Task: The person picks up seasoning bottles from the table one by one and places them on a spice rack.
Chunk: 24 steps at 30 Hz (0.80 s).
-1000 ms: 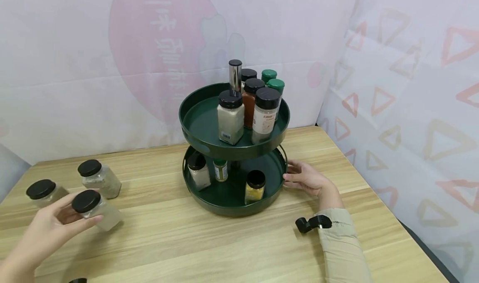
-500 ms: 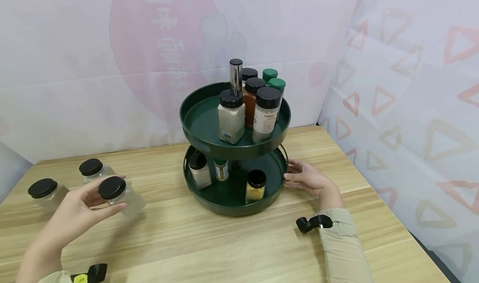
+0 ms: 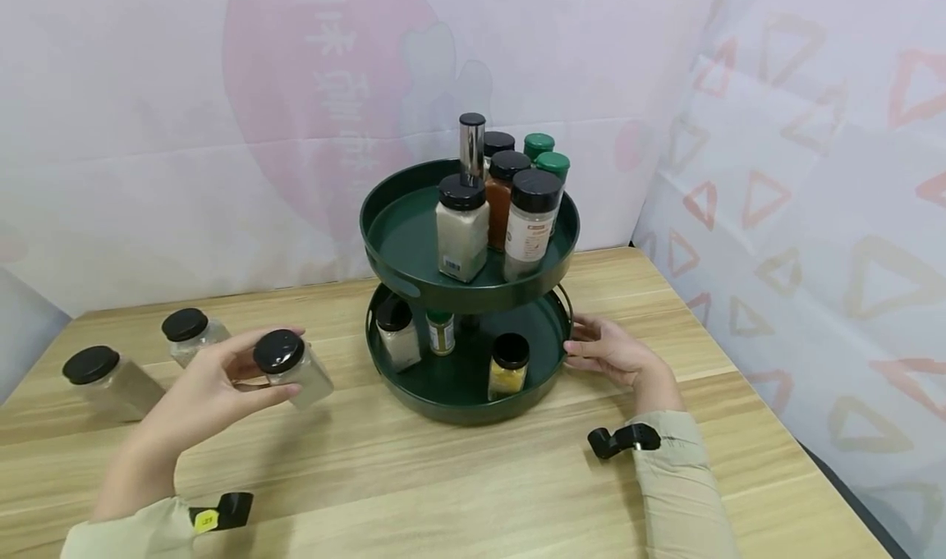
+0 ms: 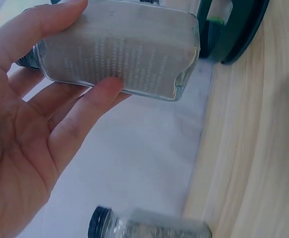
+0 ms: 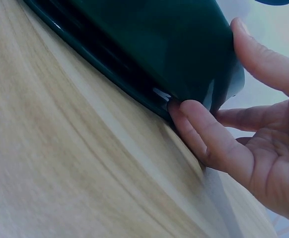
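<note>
My left hand (image 3: 214,387) holds a clear square spice jar (image 3: 306,378) with a black lid, pinched between thumb and fingers and tilted above the table. In the left wrist view, pale contents and printed lettering show on this jar (image 4: 119,49). A dark green two-tier rack stands at mid-table, with an upper tray (image 3: 402,222) and a lower tray (image 3: 443,395). My right hand (image 3: 609,352) touches the lower tray's right side. In the right wrist view, its thumb lies at the wall's edge and its other fingertips (image 5: 191,111) rest low against the green wall (image 5: 184,59).
Two black-lidded jars, a nearer one (image 3: 114,385) and a farther one (image 3: 194,335), remain on the table's left. The upper tray bears several jars, including a white-labelled jar (image 3: 528,231). A yellow-filled jar (image 3: 507,378) and two others stand in the lower tray.
My left hand has carried the jar rightward and slightly away from me, toward the rack. The right hand stays at the lower tray; the rack and its jars look unmoved.
</note>
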Each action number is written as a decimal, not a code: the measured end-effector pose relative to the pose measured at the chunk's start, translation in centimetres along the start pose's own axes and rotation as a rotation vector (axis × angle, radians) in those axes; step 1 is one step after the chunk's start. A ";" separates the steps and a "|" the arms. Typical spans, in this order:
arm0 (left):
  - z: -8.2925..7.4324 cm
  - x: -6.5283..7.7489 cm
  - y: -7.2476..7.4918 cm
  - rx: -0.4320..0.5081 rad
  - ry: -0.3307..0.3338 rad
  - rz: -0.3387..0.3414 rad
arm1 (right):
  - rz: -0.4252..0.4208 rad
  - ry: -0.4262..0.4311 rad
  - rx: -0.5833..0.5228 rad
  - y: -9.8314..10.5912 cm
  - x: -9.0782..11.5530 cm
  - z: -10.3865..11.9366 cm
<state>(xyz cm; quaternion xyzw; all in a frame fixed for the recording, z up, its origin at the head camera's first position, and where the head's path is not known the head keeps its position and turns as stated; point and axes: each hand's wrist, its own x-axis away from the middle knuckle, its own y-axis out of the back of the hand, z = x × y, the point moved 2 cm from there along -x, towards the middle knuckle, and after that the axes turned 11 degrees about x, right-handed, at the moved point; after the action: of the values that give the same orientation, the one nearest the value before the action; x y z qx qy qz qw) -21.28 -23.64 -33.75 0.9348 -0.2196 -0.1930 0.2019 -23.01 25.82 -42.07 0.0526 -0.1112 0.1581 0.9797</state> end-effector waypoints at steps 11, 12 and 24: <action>-1.4 -2.1 -2.1 0.107 -0.051 0.059 | -0.002 -0.003 0.000 0.1 -0.2 -0.2; -1.5 -2.3 -2.2 0.112 -0.053 0.067 | -0.001 -0.002 -0.001 0.1 -0.2 -0.2; -2.8 -4.2 -4.2 0.162 -0.072 0.123 | 0.003 -0.011 -0.017 0.0 -0.1 0.0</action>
<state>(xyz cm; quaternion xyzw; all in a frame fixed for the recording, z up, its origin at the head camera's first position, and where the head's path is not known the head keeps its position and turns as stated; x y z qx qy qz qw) -22.09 -17.32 -32.19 0.9252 -0.2987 -0.1953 0.1293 -23.09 25.82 -42.11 0.0449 -0.1179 0.1582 0.9793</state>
